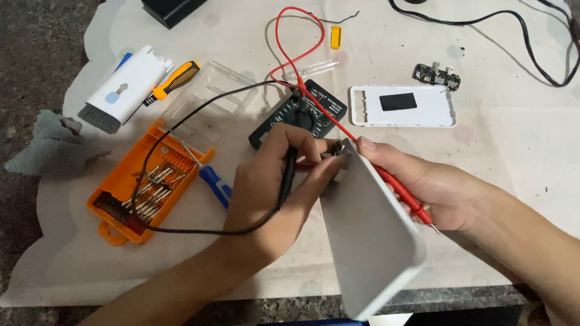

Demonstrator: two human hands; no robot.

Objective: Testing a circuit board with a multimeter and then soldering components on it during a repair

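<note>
Head view looks down on a pale mat (519, 181) spread over a dark stone counter (36, 36). An orange bit case (140, 187) lies open at the left with its clear lid (208, 102) swung back, and a white brush-ended cleaning tool (124, 89) sits beyond it beside an orange-handled screwdriver (176, 79). A black multimeter (302, 115) carries a small white label near its top edge, and a white shell half (403, 106) with a black rectangle lies to its right, next to a small green circuit board (436, 75). The left hand (275, 193) is closed around the black probe (289, 175), its tip hidden behind the fingers. The right hand (417, 181) is closed on the white casing (371, 235), a smooth, rounded slab tilted up near the counter's front edge, and also pinches the red probe (405, 196) along its side. Open mat lies to the right and at the far side, crossed by a black cable (513, 27).
</note>
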